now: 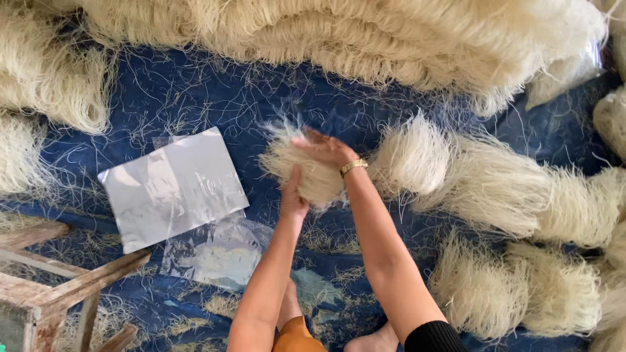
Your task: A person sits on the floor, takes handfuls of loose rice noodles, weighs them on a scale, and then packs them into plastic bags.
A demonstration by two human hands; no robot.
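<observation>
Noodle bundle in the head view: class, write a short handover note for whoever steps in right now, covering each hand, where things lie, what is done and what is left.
Left hand: grips the noodle bundle from below.
Right hand: presses on top of the same bundle.
Stack of clear bags: flat on the blue tarp, left of the hands.
Done: several shaped bundles lie to the right.
Left: the large noodle heap at the top is unsorted; no bundle in a bag can be seen.
</observation>
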